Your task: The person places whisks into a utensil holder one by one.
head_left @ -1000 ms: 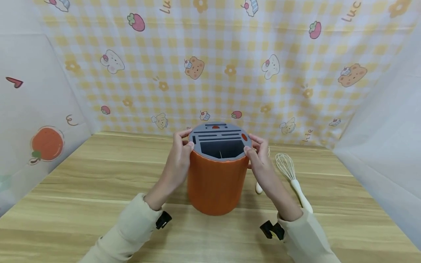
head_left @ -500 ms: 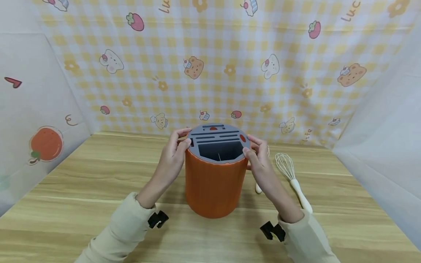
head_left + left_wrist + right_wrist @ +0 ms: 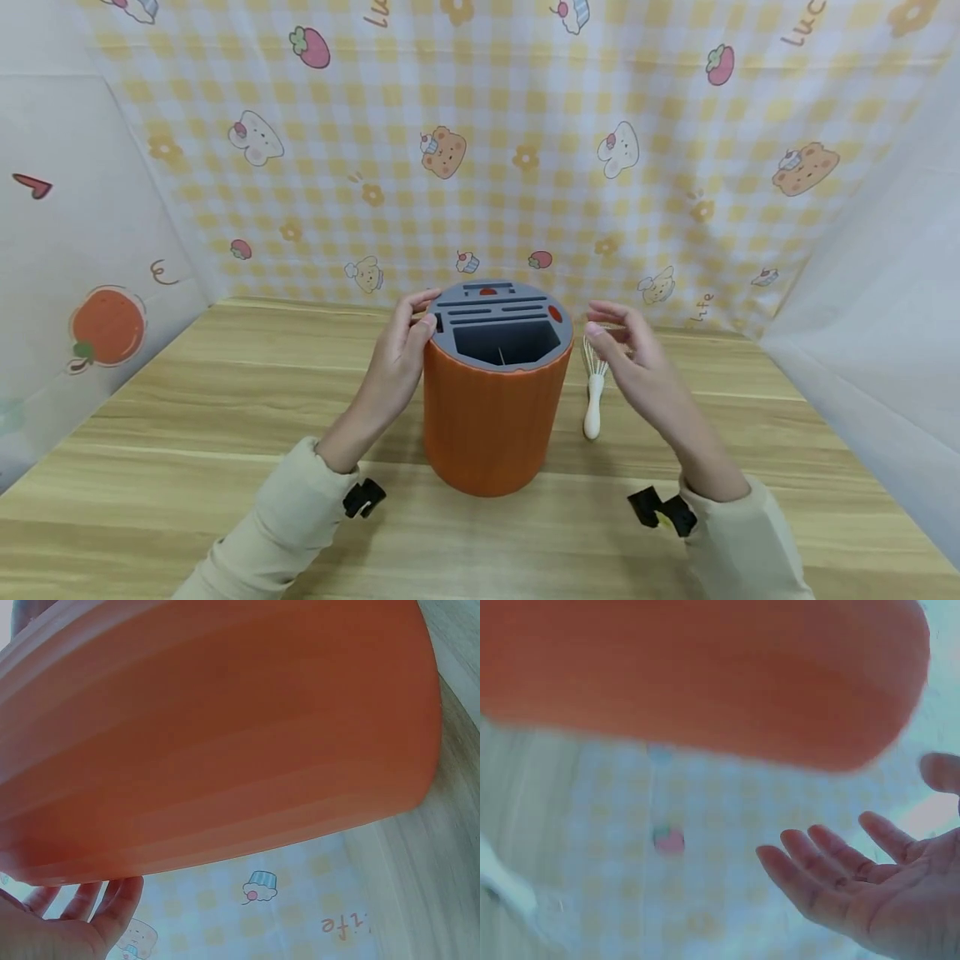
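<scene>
An orange, round knife holder (image 3: pixel 491 429) with a grey slotted top stands upright on the table. My left hand (image 3: pixel 390 354) holds its upper left side, thumb at the rim of the top and the other fingers round the outside. In the left wrist view, those fingers (image 3: pixel 120 907) touch the orange wall. To the right of the holder and apart from it, my right hand (image 3: pixel 637 358) is raised with nothing in it. Its fingers (image 3: pixel 802 889) are spread and relaxed in the right wrist view. A small whisk (image 3: pixel 593 404) with a pale handle lies partly behind this hand.
The wooden table (image 3: pixel 187 425) ends at a yellow checked cloth (image 3: pixel 487 100) hanging behind it. White cloth walls (image 3: pixel 885 333) close off both sides. A blurred white handle (image 3: pixel 506 885) shows at the left of the right wrist view.
My right hand has let go of the knife holder's rim and moved right, now covering the larger whisk. The left hand stays on the holder, which has shifted slightly left and nearer since the first frame.
</scene>
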The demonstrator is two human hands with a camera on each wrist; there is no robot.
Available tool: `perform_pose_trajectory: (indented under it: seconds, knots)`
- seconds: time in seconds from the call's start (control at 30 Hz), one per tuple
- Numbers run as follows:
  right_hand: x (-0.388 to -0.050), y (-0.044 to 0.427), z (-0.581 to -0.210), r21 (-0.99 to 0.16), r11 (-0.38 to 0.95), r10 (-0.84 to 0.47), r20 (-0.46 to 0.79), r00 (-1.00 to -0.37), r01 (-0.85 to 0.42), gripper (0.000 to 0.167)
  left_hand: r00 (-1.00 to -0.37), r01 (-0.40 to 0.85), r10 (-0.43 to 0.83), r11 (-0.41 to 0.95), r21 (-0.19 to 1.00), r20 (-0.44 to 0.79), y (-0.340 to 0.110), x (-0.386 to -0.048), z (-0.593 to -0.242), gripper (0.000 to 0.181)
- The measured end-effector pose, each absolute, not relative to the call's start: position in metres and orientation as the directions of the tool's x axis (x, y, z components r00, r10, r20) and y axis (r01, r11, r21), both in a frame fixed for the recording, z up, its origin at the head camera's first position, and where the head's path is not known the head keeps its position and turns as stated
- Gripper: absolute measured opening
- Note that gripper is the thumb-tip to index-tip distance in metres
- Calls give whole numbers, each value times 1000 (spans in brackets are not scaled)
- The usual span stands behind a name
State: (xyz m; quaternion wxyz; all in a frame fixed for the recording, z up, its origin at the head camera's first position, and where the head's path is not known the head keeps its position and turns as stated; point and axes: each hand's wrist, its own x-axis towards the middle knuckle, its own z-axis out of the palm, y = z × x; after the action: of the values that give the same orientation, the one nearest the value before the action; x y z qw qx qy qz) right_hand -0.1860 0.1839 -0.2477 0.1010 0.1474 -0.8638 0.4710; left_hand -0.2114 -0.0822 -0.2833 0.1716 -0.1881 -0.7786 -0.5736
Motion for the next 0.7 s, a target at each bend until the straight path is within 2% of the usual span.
perform_pose_trajectory:
  seconds: [0.13, 0.27, 0.5, 0.7]
  knots:
    - [-191, 206, -246, -677, 659, -102, 353, -930, -329, 51, -870, 490, 96, 273, 828, 483, -82, -211, -283, 39]
    - [-199, 232, -249, -557, 791, -53, 349, -936, -253, 51, -872, 487, 96, 277, 828, 480, -82, -211, -283, 40]
    - [-212, 268, -260, -475, 876, 5, 170, -985, -78, 55, -872, 488, 104, 267, 831, 479, -83, -211, -283, 38]
    - [-219, 287, -272, -409, 912, 13, 5, -1000, 10, 55, -870, 491, 109, 270, 828, 480, -83, -211, -284, 39]
